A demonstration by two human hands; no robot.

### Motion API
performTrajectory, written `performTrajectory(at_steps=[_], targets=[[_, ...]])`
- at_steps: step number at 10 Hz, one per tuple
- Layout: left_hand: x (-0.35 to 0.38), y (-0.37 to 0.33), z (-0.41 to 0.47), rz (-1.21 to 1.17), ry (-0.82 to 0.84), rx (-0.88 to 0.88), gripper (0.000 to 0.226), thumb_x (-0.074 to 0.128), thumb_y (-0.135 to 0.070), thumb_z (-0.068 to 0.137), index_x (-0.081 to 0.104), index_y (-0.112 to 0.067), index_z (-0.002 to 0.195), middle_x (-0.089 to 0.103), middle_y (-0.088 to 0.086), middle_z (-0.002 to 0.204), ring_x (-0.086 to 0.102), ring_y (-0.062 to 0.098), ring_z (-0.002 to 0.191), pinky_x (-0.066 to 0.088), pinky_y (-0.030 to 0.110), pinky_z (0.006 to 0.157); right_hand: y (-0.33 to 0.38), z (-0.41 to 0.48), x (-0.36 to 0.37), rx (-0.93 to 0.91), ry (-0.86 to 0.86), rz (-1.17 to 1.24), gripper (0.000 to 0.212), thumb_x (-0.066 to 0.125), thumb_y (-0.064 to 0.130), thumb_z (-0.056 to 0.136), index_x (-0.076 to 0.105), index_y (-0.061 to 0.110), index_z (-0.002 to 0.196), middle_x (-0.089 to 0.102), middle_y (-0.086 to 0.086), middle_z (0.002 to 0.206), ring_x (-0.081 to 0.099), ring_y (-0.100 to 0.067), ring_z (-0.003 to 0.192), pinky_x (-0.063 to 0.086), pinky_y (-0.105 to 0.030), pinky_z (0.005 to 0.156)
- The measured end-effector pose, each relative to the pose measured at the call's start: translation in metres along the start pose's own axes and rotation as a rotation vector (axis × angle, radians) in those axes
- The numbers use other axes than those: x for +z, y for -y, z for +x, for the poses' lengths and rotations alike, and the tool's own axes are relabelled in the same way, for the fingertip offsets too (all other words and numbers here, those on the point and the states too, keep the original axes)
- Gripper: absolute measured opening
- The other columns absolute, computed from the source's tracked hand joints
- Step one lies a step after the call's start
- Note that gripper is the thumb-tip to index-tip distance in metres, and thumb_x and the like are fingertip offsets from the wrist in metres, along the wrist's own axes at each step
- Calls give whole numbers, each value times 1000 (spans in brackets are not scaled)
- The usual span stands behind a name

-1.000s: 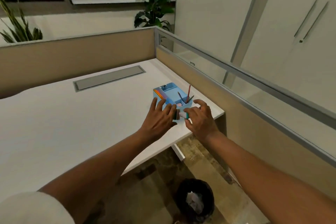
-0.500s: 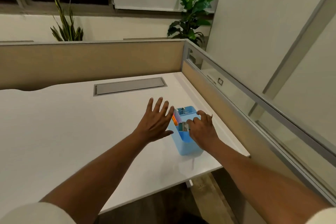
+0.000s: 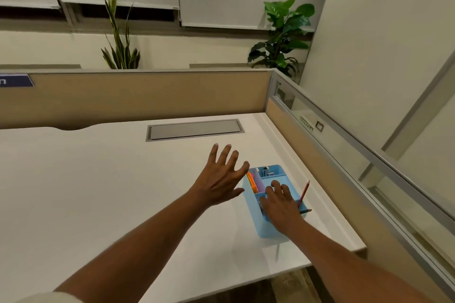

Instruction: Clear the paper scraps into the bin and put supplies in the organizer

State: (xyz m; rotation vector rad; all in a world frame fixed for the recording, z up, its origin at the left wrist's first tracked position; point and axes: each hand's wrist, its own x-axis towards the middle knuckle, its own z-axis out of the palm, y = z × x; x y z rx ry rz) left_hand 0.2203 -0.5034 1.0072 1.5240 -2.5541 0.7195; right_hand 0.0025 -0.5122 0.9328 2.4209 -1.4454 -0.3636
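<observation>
Fingers splayed, left hand (image 3: 221,179) hovers; right hand (image 3: 279,204) (empty, fingers loosely spread) rests on blue organizer (image 3: 270,231).

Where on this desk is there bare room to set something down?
Bare: the wide white desk left of the left hand, up to the grey cable hatch. Crowded: the right edge, where the right hand covers the blue organizer.

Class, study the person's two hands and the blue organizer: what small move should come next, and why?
Probably lift the right hand out of the blue organizer; it rests flat over the compartments, the left hand hovers open, and the white desk shows no loose supplies.
</observation>
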Motion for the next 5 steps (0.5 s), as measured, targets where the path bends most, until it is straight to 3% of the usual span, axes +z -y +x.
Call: performTrajectory(at_steps=[4, 5], targets=[[-25, 4, -15, -48, 4, -110, 67, 67, -55, 75, 42, -27, 131, 53, 22, 130, 46, 46, 126, 28, 67, 104, -3, 15, 4, -41, 45, 56, 36, 56, 38, 90, 60, 16, 118, 23, -9, 155, 7, -35, 145, 1, -50, 116], [-32, 7, -18, -36, 21, -159, 69, 69, -54, 72, 43, -26, 129, 53, 22, 128, 46, 47, 124, 29, 67, 102, 1, 15, 0, 13, -8, 123, 48, 52, 27, 92, 42, 12, 137, 25, -13, 154, 9, -35, 145, 4, -47, 116]])
